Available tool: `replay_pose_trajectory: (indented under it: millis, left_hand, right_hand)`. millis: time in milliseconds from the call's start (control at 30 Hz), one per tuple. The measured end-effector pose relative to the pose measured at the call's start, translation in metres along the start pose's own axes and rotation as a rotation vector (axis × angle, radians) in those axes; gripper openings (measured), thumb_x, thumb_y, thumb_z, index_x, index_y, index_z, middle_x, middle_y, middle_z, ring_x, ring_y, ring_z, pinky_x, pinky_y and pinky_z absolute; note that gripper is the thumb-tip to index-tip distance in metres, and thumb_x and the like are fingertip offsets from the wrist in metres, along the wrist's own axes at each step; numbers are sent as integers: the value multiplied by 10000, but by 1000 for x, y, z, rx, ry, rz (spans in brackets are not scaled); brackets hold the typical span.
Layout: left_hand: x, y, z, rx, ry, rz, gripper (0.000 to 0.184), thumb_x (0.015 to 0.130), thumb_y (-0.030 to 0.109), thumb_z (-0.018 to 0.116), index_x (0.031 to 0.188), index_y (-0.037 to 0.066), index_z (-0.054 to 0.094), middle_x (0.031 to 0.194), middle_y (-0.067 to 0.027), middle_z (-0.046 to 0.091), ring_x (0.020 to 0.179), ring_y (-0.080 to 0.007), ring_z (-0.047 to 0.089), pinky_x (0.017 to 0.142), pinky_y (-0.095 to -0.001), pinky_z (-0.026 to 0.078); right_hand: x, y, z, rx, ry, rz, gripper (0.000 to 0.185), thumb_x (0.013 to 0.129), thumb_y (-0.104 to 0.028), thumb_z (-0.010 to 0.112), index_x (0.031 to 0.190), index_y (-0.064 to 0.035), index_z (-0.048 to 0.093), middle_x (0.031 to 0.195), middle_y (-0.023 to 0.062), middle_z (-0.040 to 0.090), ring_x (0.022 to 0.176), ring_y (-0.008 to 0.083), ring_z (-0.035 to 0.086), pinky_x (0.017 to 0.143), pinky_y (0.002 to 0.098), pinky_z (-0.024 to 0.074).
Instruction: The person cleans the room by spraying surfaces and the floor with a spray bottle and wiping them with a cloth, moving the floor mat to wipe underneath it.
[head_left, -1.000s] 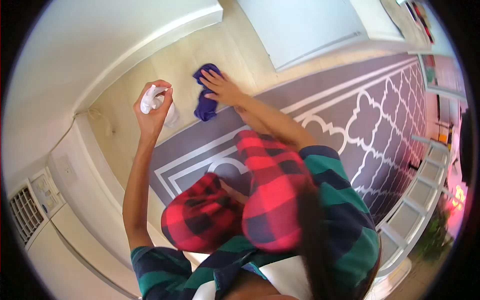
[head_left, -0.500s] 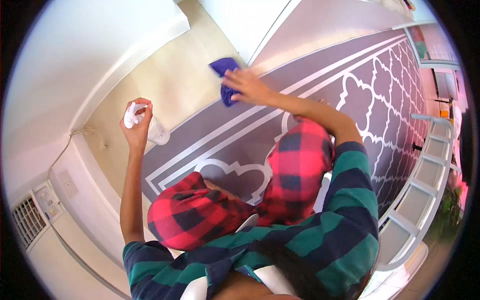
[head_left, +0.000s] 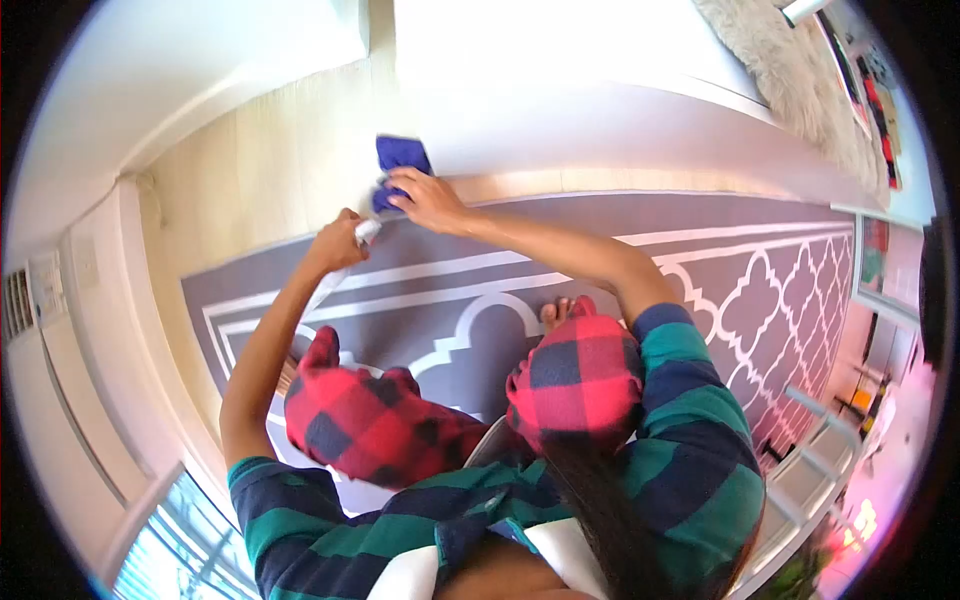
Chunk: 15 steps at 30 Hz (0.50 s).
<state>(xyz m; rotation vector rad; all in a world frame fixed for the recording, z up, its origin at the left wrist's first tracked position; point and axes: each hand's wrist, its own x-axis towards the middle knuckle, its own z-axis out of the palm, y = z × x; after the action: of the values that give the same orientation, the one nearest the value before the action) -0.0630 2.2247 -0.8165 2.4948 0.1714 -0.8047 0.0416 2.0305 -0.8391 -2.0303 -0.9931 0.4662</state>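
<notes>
While a pale panel with a dark vent stands at the far left, the left hand has its fingers curled around the upper part of a white spray bottle, above the patterned gray rug. Near it, a blue cloth lies bunched on the pale floor. The right hand touches the cloth's lower end, fingers bent and close together; whether they pinch the fabric, I can't make out. Past the 2 hands, a ladder-like frame stands at far right.
</notes>
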Motion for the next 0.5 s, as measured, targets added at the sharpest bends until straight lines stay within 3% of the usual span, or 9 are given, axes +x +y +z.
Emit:
replay_pose_trajectory:
  millis: [33,100,167,267,333,367,400,433,500]
  left_hand:
    - [0,-2,9,-3,64,41,409,563,207,763,925,64,635,1119,-158,578,923,-359,608,811,-424,495]
    - [-4,-11,30,-98,225,-147,334,583,184,754,877,78,636,922,-128,647,803,-318,636,736,-406,503]
    - [-21,-1,19,-324,104,-69,261,625,155,723,860,82,635,766,-106,659,716,-266,636,684,-368,497]
    - [-80,37,9,-232,235,-143,193,672,109,671,856,72,627,722,-111,640,673,-224,621,666,-336,491]
    - [-124,69,6,-246,308,-7,180,690,94,663,863,65,625,818,-127,634,716,-294,623,677,-361,491]
    - [-142,81,14,-202,348,78,173,697,91,662,862,60,622,863,-132,631,734,-320,618,683,-370,490]
    - [-160,90,25,-207,361,39,173,697,91,665,860,56,619,879,-135,625,742,-330,613,683,-374,489]
    - [-173,96,33,-208,377,8,174,697,90,668,858,52,615,895,-138,618,750,-340,608,684,-378,489]
    - [-194,109,50,-158,503,43,177,692,66,680,853,38,612,876,-124,609,748,-317,615,670,-354,493]
  right_hand:
    - [7,3,6,51,35,-106,335,906,-249,523,1172,-49,559,1266,125,510,1154,313,487,951,411,414]
    - [24,29,22,9,-33,-316,372,900,-282,534,1211,-79,553,1266,103,511,1161,292,473,976,386,384]
    - [14,29,12,-175,-73,-453,335,889,-289,542,1156,-98,601,1189,86,555,1088,264,501,925,363,412]
    - [-17,34,-8,-112,-202,-279,240,824,-322,606,968,-154,697,1063,18,617,1021,225,527,862,362,439]
    - [-39,59,-49,-134,-386,-115,207,780,-311,641,922,-177,712,983,24,647,986,226,551,836,356,450]
    - [-52,84,-75,-103,-457,-73,197,742,-273,652,910,-195,717,867,62,657,855,247,607,766,391,485]
    - [-72,105,-108,-88,-485,3,180,724,-273,674,868,-171,710,845,68,663,805,241,622,738,388,489]
    - [-98,135,-146,-106,-398,-83,189,710,-266,694,850,-137,694,835,68,667,802,228,628,733,375,489]
    - [-153,185,-239,-118,-388,177,213,721,-275,701,858,-113,675,778,79,660,740,227,623,715,359,486]
